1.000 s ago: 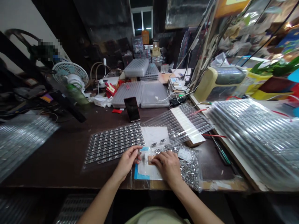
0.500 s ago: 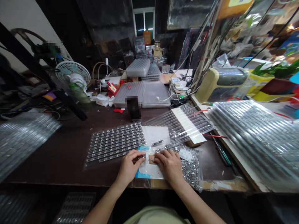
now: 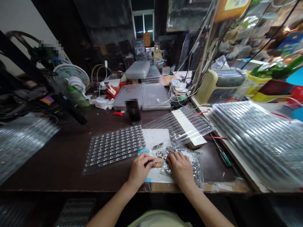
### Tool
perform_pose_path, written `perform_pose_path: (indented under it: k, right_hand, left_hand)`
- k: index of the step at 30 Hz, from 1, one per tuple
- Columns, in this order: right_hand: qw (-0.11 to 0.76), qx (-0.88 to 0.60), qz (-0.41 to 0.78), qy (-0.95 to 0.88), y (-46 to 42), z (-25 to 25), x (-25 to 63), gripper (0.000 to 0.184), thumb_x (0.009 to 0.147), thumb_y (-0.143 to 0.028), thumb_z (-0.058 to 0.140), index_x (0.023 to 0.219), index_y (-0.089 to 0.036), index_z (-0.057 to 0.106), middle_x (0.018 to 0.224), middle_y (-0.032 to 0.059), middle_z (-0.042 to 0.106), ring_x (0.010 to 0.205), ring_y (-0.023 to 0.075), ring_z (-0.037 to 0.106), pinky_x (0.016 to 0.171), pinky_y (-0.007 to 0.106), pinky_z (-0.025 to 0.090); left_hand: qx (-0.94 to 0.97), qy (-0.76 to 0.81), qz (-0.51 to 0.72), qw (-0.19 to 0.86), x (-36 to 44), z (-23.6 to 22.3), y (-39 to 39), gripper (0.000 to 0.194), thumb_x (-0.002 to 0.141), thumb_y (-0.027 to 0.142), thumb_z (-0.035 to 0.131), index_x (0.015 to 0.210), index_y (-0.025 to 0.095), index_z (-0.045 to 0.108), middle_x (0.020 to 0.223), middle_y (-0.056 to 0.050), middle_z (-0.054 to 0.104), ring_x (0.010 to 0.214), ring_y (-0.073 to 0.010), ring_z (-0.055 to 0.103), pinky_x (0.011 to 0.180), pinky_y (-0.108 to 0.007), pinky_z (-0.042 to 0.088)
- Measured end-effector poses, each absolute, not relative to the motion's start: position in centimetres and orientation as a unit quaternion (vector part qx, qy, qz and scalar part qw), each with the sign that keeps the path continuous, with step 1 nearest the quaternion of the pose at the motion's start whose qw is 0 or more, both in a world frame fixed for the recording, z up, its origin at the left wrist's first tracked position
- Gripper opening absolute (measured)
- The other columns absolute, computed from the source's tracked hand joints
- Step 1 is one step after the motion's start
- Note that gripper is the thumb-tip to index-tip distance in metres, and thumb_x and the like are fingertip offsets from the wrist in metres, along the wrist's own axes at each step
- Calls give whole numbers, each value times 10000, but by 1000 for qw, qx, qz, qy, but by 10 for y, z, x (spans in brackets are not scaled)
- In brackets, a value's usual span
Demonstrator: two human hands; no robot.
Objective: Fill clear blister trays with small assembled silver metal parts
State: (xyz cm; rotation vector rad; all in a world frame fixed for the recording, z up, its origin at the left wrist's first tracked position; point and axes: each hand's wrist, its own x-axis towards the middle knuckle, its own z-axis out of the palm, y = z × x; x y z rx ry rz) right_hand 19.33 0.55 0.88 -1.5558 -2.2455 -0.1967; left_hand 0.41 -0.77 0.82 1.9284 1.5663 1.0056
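My left hand [image 3: 140, 168] pinches a small dark metal strip [image 3: 150, 161], its shiny end over a small wooden block [image 3: 158, 162]. The block lies on a white and blue sheet [image 3: 155, 176] at the table's front edge. My right hand [image 3: 181, 166] has its fingers curled down at the near side of a clear bag of small shiny metal parts [image 3: 196, 170]; its fingertips are partly hidden, and what they pinch is too small to tell. A few loose metal parts [image 3: 160, 154] lie beyond the block. Further back is a single dark strip [image 3: 158, 145].
Left of the hands lies a tray filled with rows of dark strips [image 3: 115, 143]. A clear ribbed tray [image 3: 187, 126] with a white bar across it is behind the bag. Stacked clear trays stand at right [image 3: 255, 142] and left [image 3: 21, 142]. A green-handled tool [image 3: 224, 157] lies at right.
My left hand has moved right, bringing the dark strip over the wooden block. My right hand has moved right, away from the block and onto the bag of metal parts.
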Motion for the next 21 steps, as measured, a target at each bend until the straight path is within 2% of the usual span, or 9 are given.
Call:
perform_pose_path:
  k: [5,11,17,21]
  right_hand:
    - [277,-538,-3,-796,7,8,197,168,921,-214,432,811,-187,557,752,38,593,727,181,508,669,295,359]
    - [345,-499,99,-789,5,6,197,150,907,-234,464,856,-211,603,815,35,629,784,169,566,704,282,443]
    - [317,-538,112,-773,4,13,194,148,873,-310,561,784,-220,637,770,9,650,748,156,583,690,273,412]
    - [296,-535,81,-787,4,16,183,133,853,-322,598,773,-247,674,774,-3,665,757,151,562,689,286,353]
  left_hand:
    - [707,581,347,207,9,8,-10,123,775,209,685,886,235,729,851,-25,664,794,-166,630,717,-276,504]
    - [720,590,316,183,12,10,-9,126,777,218,682,885,258,735,817,-19,661,784,-170,623,711,-289,498]
    - [724,587,311,188,13,12,-9,112,795,254,662,881,250,733,807,-29,658,771,-180,620,691,-298,496]
    - [696,572,375,217,10,9,-9,104,814,225,635,873,226,721,827,-33,661,787,-171,623,715,-285,498]
